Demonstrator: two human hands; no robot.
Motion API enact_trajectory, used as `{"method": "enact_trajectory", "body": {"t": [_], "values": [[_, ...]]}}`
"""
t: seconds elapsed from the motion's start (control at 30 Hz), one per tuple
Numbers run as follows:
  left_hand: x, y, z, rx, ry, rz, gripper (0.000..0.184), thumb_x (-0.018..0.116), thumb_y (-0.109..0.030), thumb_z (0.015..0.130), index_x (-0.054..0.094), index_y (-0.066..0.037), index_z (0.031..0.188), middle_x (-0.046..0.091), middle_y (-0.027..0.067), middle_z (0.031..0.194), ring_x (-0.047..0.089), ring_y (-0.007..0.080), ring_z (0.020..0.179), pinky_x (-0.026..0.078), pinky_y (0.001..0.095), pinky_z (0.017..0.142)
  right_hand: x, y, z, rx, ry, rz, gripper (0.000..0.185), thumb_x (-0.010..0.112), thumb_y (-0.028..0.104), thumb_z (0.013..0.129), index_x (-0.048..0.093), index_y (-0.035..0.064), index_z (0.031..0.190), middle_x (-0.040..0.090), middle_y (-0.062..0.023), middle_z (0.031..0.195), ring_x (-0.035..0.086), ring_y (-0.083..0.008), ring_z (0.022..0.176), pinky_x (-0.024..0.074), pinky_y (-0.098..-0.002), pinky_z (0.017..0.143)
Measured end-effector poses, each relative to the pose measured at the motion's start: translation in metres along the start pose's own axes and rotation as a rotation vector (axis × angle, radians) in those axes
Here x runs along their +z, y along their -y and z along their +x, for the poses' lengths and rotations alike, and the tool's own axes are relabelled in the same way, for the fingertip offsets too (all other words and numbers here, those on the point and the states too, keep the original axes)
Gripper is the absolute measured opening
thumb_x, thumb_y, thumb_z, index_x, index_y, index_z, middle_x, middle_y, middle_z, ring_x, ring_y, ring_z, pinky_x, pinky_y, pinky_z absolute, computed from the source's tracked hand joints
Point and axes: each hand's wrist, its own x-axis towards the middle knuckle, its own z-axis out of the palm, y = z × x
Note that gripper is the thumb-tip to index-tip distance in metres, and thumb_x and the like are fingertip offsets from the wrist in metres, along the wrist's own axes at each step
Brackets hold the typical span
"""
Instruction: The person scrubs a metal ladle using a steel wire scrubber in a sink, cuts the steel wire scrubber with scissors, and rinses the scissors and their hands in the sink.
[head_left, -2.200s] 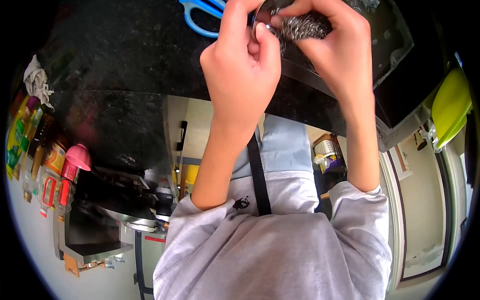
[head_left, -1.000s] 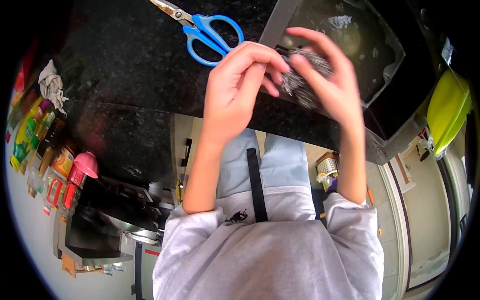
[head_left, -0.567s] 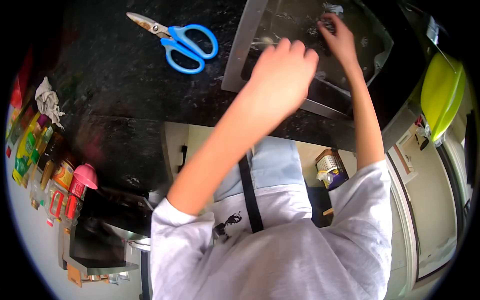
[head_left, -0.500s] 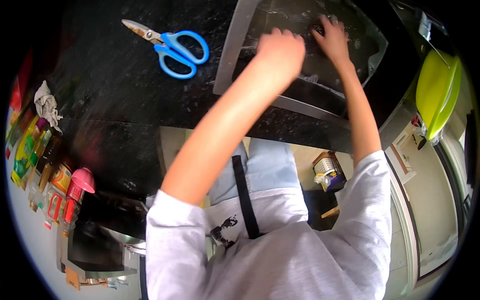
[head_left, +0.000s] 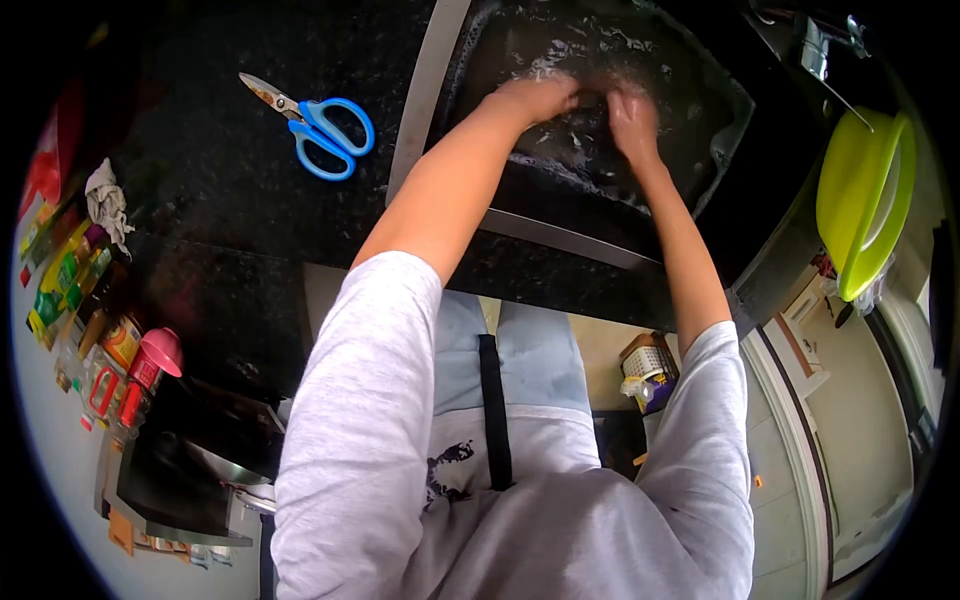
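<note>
Both hands are in the murky water of a metal-rimmed sink (head_left: 627,254). My left hand (head_left: 543,98) reaches in from the left, its fingers partly under the surface and blurred. Close beside it on the right, my right hand (head_left: 632,118) is dipped in with its fingers smeared by motion and water. Whether either hand holds anything cannot be made out. Blue-handled scissors (head_left: 318,130) lie on the black counter (head_left: 220,190) to the left of the sink, blades pointing up and left.
A green basin (head_left: 862,200) stands at the right beyond the sink, near a faucet (head_left: 815,50). At the far left are a crumpled cloth (head_left: 106,203), several bottles, and a pink bowl (head_left: 161,352). A basket (head_left: 648,370) sits low beneath the counter edge.
Both hands have moved from over the counter edge into the sink water. The wiry dark scrubber, earlier at the right hand, is no longer visible. The view has shifted, and the full scissors show.
</note>
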Motion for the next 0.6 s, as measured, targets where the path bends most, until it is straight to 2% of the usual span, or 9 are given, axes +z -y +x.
{"method": "enact_trajectory", "body": {"t": [0.07,0.1,0.13,0.17,0.23,0.33,0.47,0.53,0.6], "values": [[-0.016,-0.015,0.008,-0.434,-0.096,-0.440,0.029,0.056,-0.022,0.099,0.064,0.000,0.114,0.069,0.0232,0.104,0.070,0.0342,0.095,0.055,0.0461,0.082,0.003,0.028,0.007,0.127,-0.099,0.090,0.052,0.057,0.039,0.098,0.058,-0.0022,0.130,0.072,-0.0199,0.106,0.066,-0.0455,0.101,0.0516,-0.0439,0.091],[-0.025,-0.015,0.010,-0.482,-0.032,-0.531,0.030,0.055,-0.021,0.099,0.062,0.004,0.114,0.071,0.0212,0.090,0.071,0.0312,0.072,0.056,0.0408,0.071,0.006,0.047,0.008,0.197,-0.060,0.205,0.061,0.059,0.046,0.097,0.057,-0.0057,0.130,0.072,-0.0215,0.107,0.068,-0.0418,0.100,0.0514,-0.0425,0.092],[-0.004,0.001,0.016,-0.482,-0.033,-0.529,0.030,0.055,-0.021,0.099,0.062,0.004,0.114,0.071,0.0212,0.090,0.071,0.0312,0.072,0.056,0.0408,0.071,0.007,0.056,0.008,0.265,-0.021,0.321,0.070,0.061,0.053,0.096,0.056,-0.0092,0.129,0.072,-0.0232,0.108,0.069,-0.0381,0.099,0.0512,-0.0410,0.092],[0.034,0.029,0.027,-0.339,-0.362,-0.385,0.029,0.057,-0.020,0.099,0.063,0.003,0.115,0.072,0.0179,0.089,0.070,0.0279,0.065,0.056,0.0380,0.063,0.018,0.046,0.012,0.243,-0.072,0.458,0.083,0.069,0.061,0.088,0.056,-0.0120,0.127,0.072,-0.0232,0.109,0.070,-0.0295,0.095,0.0514,-0.0377,0.093],[-0.006,0.005,0.021,-0.489,-0.313,-1.055,0.031,0.063,-0.016,0.096,0.063,-0.001,0.123,0.072,0.0142,0.104,0.072,0.0211,0.078,0.058,0.0315,0.062,0.017,0.034,0.014,0.281,0.091,0.606,0.075,0.069,0.056,0.091,0.057,-0.0093,0.127,0.072,-0.0208,0.109,0.070,-0.0257,0.093,0.0518,-0.0359,0.092],[0.004,0.038,0.030,-0.274,-0.627,-0.780,0.040,0.067,-0.016,0.094,0.061,-0.002,0.131,0.069,0.0168,0.115,0.072,0.0225,0.094,0.059,0.0323,0.074,0.012,0.043,-0.001,0.421,0.462,0.902,0.037,0.059,0.036,0.103,0.069,0.0012,0.113,0.070,-0.0054,0.097,0.067,-0.0146,0.089,0.0533,-0.0314,0.080],[-0.013,0.033,0.013,-0.316,-0.679,-0.443,0.040,0.066,-0.020,0.092,0.065,-0.008,0.130,0.070,0.0227,0.116,0.068,0.0385,0.106,0.055,0.0450,0.087,0.017,-0.004,0.012,0.438,0.316,0.496,0.031,0.050,0.026,0.105,0.070,0.0030,0.112,0.070,-0.0042,0.107,0.063,-0.0140,0.099,0.0513,-0.0326,0.082],[-0.032,0.019,0.002,-0.375,-0.562,-0.128,0.036,0.056,-0.032,0.098,0.068,-0.010,0.124,0.071,0.0202,0.109,0.068,0.0389,0.103,0.054,0.0450,0.090,-0.006,-0.014,0.006,0.153,0.060,0.710,0.031,0.052,0.026,0.101,0.073,0.0029,0.106,0.072,-0.0082,0.108,0.064,-0.0179,0.097,0.0511,-0.0342,0.082],[-0.039,0.008,0.000,-0.409,-0.540,-0.025,0.034,0.054,-0.034,0.098,0.069,-0.012,0.119,0.072,0.0196,0.104,0.068,0.0389,0.100,0.054,0.0472,0.086,-0.017,-0.016,0.006,0.322,-0.061,0.454,0.030,0.054,0.025,0.099,0.073,0.0022,0.105,0.073,-0.0097,0.101,0.066,-0.0203,0.093,0.0513,-0.0348,0.082]]}}
